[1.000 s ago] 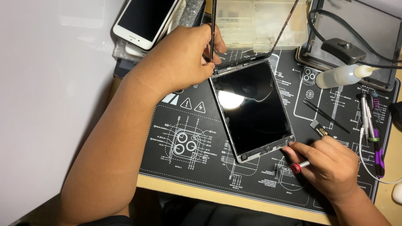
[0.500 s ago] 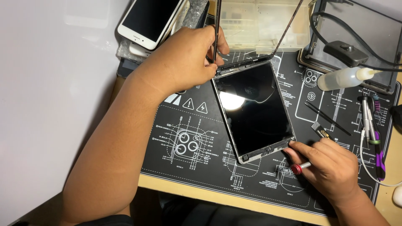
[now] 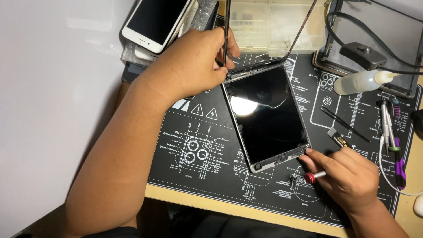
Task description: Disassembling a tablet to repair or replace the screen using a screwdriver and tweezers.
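The left hand (image 3: 194, 61) pinches the edge of the lifted glass panel (image 3: 269, 31), fingers closed tight on its left side near the hinge line, and holds it upright above the tablet (image 3: 266, 117). Compared with a second ago the panel stands a little steeper (the hand has shifted slightly right). The right hand (image 3: 348, 176) curls around a red-capped screwdriver (image 3: 313, 176), its fingertips touching the tablet's lower right corner as before. The tablet lies tilted on the black repair mat (image 3: 207, 145), with a squeeze bottle (image 3: 361, 81) and a white phone (image 3: 156, 22) farther out.
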